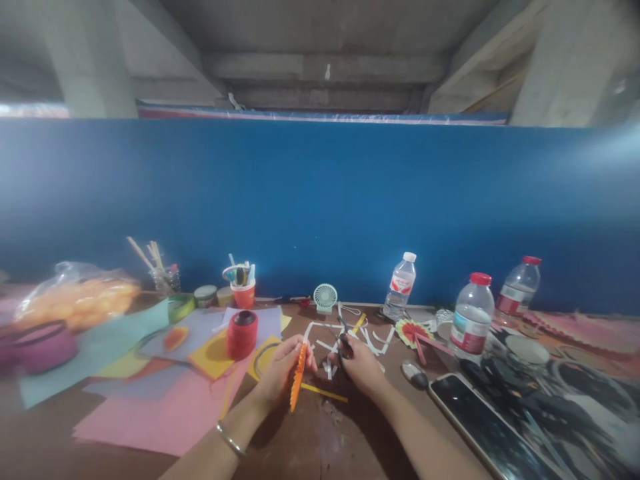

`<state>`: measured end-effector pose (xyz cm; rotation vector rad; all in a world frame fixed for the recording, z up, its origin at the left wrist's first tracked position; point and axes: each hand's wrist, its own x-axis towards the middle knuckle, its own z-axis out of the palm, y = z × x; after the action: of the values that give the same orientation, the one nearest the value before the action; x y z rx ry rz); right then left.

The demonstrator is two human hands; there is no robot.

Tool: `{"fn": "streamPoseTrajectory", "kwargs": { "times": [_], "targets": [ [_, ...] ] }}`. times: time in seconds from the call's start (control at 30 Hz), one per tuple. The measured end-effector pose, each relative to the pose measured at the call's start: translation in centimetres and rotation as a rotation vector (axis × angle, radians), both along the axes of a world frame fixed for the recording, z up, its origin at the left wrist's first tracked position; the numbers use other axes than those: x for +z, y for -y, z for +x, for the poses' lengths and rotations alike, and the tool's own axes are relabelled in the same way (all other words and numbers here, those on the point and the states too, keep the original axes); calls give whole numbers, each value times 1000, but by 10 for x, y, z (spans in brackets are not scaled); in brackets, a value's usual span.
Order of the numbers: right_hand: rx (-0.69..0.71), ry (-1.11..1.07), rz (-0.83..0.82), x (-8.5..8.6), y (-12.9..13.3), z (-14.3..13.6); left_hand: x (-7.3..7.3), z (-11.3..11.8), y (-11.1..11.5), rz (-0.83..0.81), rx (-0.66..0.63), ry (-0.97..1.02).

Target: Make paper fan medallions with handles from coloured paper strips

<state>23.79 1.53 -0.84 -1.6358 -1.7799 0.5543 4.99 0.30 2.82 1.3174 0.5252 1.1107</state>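
Observation:
In the middle of the table, my left hand (286, 365) is closed on an orange pleated paper piece (299, 381) with a scalloped edge. A white strip (309, 331) sticks up from its upper end; whether the strip is attached I cannot tell. My right hand (363, 363) grips black-handled scissors (343, 343), their blades pointing away from me, a short gap to the right of the orange piece. White paper strips (373, 341) lie scattered behind my hands. A thin yellow strip (325, 393) rests on the table between my wrists.
Coloured paper sheets (145, 413) and a red thread spool (242, 335) lie to the left. A small fan (325, 298) and a cup of tools (244, 293) stand at the back. On the right are a phone (480, 420), a paper rosette (413, 332) and plastic bottles (472, 313).

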Motion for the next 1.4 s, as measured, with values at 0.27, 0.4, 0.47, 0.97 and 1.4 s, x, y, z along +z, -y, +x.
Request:
{"fn": "streamPoseTrajectory", "kwargs": {
  "times": [0.27, 0.4, 0.47, 0.97, 1.4],
  "targets": [
    [411, -40, -72, 9, 12, 8, -3, -2, -4, -124, 33, -30],
    [493, -39, -90, 9, 13, 7, -11, -5, -11, -123, 44, -122],
    [502, -45, -98, 11, 13, 7, -15, -6, -13, -116, 40, -158],
    [523, -23, -237, 20, 16, 11, -9, -7, -16, -58, 58, -364],
    [498, -37, -258, 15, 15, 10, -9, -9, -20, 67, 163, -510]
  ]
}}
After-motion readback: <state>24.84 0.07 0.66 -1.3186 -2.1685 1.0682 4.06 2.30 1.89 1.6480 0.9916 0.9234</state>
